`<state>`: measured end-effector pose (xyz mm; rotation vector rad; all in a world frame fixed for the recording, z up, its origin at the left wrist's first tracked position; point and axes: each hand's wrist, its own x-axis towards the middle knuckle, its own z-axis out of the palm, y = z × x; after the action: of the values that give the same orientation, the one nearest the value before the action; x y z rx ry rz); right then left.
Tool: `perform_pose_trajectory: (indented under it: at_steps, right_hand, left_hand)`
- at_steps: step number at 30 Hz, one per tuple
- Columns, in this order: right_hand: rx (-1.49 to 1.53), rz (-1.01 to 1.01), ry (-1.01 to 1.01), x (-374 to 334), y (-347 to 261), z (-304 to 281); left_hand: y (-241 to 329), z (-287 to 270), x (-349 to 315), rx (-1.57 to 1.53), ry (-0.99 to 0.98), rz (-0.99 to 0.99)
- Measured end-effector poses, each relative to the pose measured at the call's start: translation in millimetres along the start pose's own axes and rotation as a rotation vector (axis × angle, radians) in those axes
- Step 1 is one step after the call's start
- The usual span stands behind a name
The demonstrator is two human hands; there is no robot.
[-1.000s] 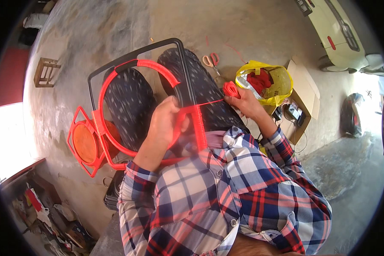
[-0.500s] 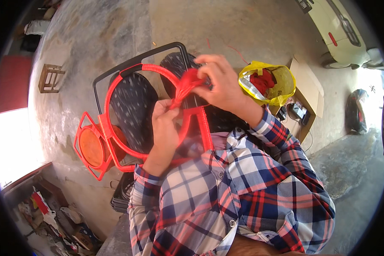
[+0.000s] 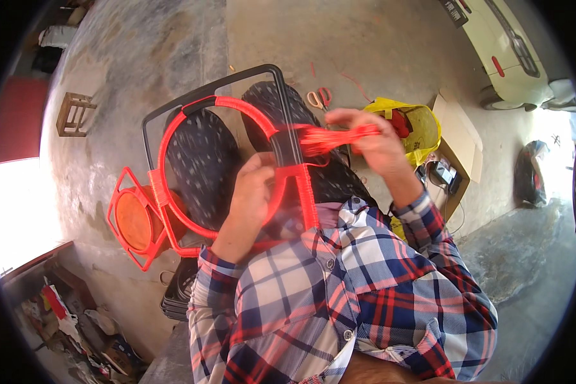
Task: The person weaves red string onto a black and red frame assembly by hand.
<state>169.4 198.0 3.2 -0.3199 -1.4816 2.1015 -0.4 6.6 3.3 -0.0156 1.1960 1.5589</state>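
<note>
A metal frame with a ring inside it [image 3: 166, 137] rests across my lap. Red cord wraps much of it, while the outer bar [image 3: 211, 82] and part of the right-hand joint [image 3: 286, 148] show black. My left hand [image 3: 248, 195] is closed beside that joint, inside the ring; what its fingertips pinch is hidden. To the right of the frame, my right hand [image 3: 381, 147] grips a bundle of red cord [image 3: 333, 139], stretched sideways from the frame. A thin loop of cord hangs below the bundle. The right fingers are slightly blurred.
Scissors [image 3: 320, 98] lie on the floor beyond my knee. A yellow bag [image 3: 432, 131] with red material stands right, beside an open cardboard box [image 3: 457, 150]. An orange stool-like item [image 3: 137, 221] is at left, a small wooden stool [image 3: 77, 115] farther off. A car [image 3: 505, 57] is far right.
My right hand has moved right and a little down, drawing the red cord bundle out across the frame's side bar. The black joint and the scissors have come into sight. My left hand stays near the ring.
</note>
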Motion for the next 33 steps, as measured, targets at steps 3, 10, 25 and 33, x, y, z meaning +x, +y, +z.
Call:
perform_pose_trajectory:
  at_steps: [3,10,25,33]
  right_hand:
    - [0.417,0.02,-0.039,-20,-42,-36]
    - [0.313,0.026,0.388,-17,-43,-60]
    - [-0.084,0.448,0.024,0,-22,19]
    - [0.23,-0.174,0.747,-42,-77,-219]
  left_hand:
    - [5,11,-4,-0.015,-0.037,0.036]
    - [9,14,-12,-0.143,-0.224,0.12]
    - [-1,4,-14,0.088,-0.052,0.059]
    - [-5,-11,-1,-0.086,-0.193,0.081]
